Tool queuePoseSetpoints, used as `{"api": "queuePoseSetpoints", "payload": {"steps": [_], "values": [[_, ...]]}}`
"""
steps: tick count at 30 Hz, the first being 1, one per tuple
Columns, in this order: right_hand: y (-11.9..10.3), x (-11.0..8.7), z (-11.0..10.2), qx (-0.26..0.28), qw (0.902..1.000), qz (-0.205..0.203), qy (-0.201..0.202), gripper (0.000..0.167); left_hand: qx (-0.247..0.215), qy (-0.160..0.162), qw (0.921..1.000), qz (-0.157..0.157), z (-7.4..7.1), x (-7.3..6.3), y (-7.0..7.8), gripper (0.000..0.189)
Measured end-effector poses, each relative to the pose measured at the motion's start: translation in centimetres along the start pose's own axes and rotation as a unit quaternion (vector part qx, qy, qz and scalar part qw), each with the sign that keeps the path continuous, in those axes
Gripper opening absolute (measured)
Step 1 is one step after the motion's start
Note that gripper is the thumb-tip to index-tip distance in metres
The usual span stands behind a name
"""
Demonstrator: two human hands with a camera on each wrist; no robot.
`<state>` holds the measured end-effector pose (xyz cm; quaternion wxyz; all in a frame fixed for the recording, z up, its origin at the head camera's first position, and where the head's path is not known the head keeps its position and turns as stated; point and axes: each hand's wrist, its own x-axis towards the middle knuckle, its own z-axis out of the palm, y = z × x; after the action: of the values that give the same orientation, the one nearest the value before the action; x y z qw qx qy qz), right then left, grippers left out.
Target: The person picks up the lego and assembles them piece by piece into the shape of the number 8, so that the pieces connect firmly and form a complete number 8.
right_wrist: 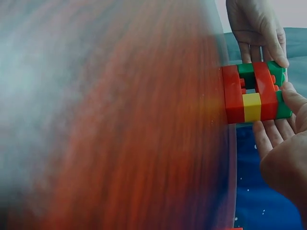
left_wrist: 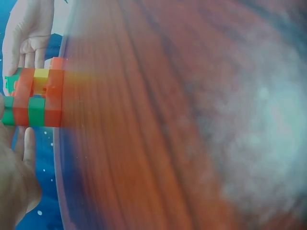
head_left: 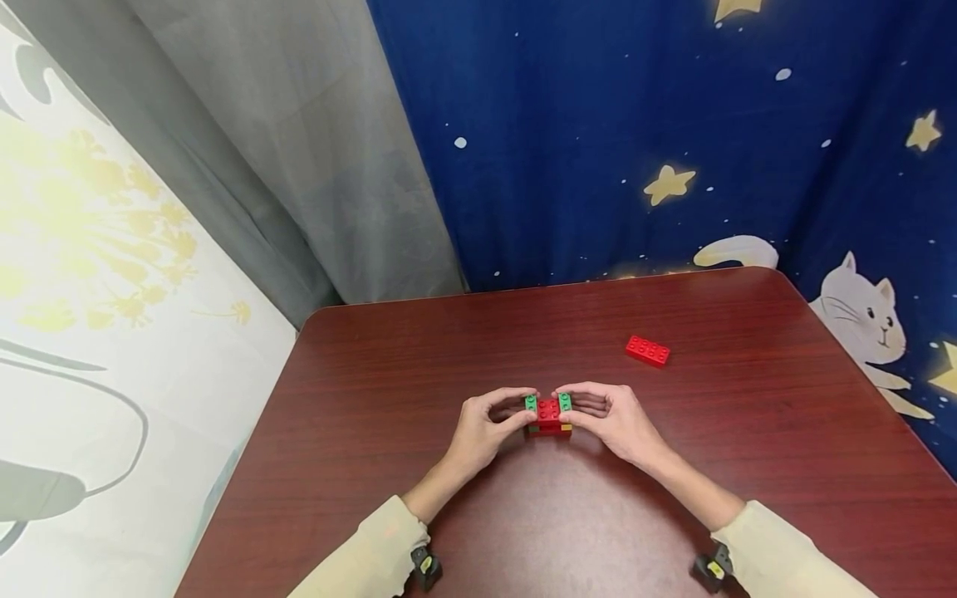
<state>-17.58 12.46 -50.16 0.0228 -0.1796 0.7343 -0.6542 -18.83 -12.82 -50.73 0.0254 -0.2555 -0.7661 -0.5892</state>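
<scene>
Between the hands, a small stack of toy building bricks stands on the table. Two green bricks cap it, one at each end: the left green brick (head_left: pixel 531 404) and the right green brick (head_left: pixel 564 403). Below them lies a red brick (head_left: pixel 549 410), studs showing in the middle. Under that, a yellow brick (right_wrist: pixel 252 107) and a lower green brick (left_wrist: pixel 37 111) sit apart with a gap between, on a bottom red brick (right_wrist: pixel 233 96). My left hand (head_left: pixel 478 428) pinches the left top brick between thumb and fingers. The right hand (head_left: pixel 616 422) pinches the right one likewise.
A loose red brick (head_left: pixel 648 350) lies studs up on the brown table (head_left: pixel 389 374), behind and right of the stack. Beyond the table's far edge hang a grey curtain (head_left: pixel 299 124) and a blue starry curtain (head_left: pixel 568 149).
</scene>
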Motion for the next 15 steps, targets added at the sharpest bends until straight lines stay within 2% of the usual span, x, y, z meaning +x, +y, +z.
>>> {"api": "queuePoseSetpoints", "payload": {"steps": [6,15], "values": [[-0.13,0.04,-0.03,-0.003,1.0000,-0.003,-0.002,0.035,-0.005,-0.002,1.0000,0.004,0.00,0.02,0.05,0.032],[-0.20,-0.12,-0.10,-0.014,0.9999,0.005,-0.002,0.037,0.002,-0.005,0.9999,-0.015,0.07,0.05,0.32,0.034]]}}
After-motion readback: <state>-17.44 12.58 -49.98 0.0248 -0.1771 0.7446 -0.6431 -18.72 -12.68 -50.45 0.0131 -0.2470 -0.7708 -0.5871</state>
